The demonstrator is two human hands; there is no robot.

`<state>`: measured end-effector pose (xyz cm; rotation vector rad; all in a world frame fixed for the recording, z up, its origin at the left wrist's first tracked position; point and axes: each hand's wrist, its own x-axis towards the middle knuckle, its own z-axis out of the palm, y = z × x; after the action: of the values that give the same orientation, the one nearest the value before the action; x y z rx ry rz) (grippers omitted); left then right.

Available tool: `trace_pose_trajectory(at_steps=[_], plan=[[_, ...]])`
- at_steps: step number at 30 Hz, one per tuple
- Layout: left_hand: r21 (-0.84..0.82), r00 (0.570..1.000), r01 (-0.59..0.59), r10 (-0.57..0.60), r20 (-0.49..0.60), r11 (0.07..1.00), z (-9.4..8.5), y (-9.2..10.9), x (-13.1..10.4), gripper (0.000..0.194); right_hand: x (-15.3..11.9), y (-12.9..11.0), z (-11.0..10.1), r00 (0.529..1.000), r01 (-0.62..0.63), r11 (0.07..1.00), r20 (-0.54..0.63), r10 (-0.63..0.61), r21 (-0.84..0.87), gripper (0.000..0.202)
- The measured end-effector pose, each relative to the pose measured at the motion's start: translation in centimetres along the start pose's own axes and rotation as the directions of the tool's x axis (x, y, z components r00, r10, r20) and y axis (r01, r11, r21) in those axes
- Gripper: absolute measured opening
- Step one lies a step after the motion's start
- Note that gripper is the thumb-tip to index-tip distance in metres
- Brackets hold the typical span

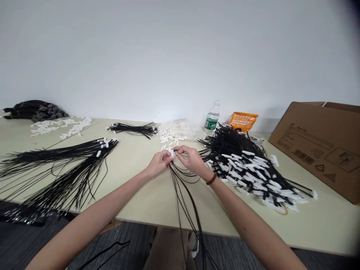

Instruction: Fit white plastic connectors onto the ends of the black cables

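Observation:
Near the middle of the table, my left hand (159, 163) pinches a small white plastic connector (171, 152). My right hand (189, 159) is closed at the connector's right side, fingertips on thin black wires there. Several black wires (184, 191) hang from between the hands over the table's front edge. Other wires curve off to the right, beneath my right hand. How the wire ends sit in the connector is too small to tell. Just behind my hands lie a few loose white connectors (170, 144) beside a clear plastic bag (180, 130) of such pieces.
Black wire bundles (81, 165) lie at the left; a shorter bundle (133, 128) is farther back. Right stands a heap of black cables with white connectors (253, 168), before a water bottle (212, 119) and orange packet (243, 120). A cardboard box (317, 146) borders the right side.

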<state>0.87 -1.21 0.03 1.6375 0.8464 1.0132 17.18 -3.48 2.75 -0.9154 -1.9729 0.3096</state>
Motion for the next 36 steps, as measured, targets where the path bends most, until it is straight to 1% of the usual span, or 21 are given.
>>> trace_pose_trajectory(at_steps=[6, 11, 18, 22, 25, 29, 32, 34, 36], plan=[[-0.017, 1.0, -0.004, 0.004, 0.007, 1.0, 0.0, 0.1, 0.0, 0.037, 0.3, -0.4, -0.2, 0.999, -0.024, 0.995, 0.034, 0.021, 0.093, 0.013], [-0.028, 1.0, 0.029, -0.029, 0.007, 0.999, 0.2, 0.4, -0.2, 0.037, 0.3, 0.1, 0.0, 0.999, -0.036, 0.993, 0.041, 0.031, 0.112, 0.012], [-0.007, 1.0, 0.002, -0.002, 0.013, 1.0, 0.2, 0.6, -0.3, 0.036, 0.3, 0.1, -0.6, 0.998, -0.019, 0.993, 0.057, 0.013, 0.118, 0.012], [-0.021, 1.0, 0.013, -0.012, 0.017, 1.0, 0.2, 0.7, -0.3, 0.033, 0.3, 0.2, -0.7, 0.998, -0.004, 0.992, 0.066, -0.004, 0.124, 0.013], [-0.041, 1.0, 0.013, -0.013, 0.011, 0.999, 0.3, 0.6, -0.3, 0.032, 0.3, 0.4, -0.5, 0.999, 0.009, 0.994, 0.05, -0.014, 0.108, 0.013], [-0.093, 0.998, 0.025, -0.03, -0.053, 0.995, 0.2, 0.5, 0.0, 0.032, 0.2, 0.7, 0.1, 0.998, 0.06, 0.998, -0.03, -0.059, 0.033, 0.009], [-0.131, 0.988, 0.035, -0.054, -0.143, 0.991, -0.3, 0.7, 0.2, 0.03, 0.0, 1.0, 0.5, 0.982, 0.143, 0.985, -0.11, -0.153, -0.097, 0.004], [-0.148, 0.977, 0.025, -0.055, -0.207, 0.989, -0.8, 0.8, 0.4, 0.029, -0.1, 1.0, 0.6, 0.964, 0.198, 0.962, -0.138, -0.226, -0.189, 0.011], [-0.155, 0.962, 0.009, -0.051, -0.268, 0.988, -1.4, 0.9, 0.5, 0.028, -0.2, 0.9, 0.7, 0.946, 0.251, 0.931, -0.137, -0.294, -0.265, 0.016]])
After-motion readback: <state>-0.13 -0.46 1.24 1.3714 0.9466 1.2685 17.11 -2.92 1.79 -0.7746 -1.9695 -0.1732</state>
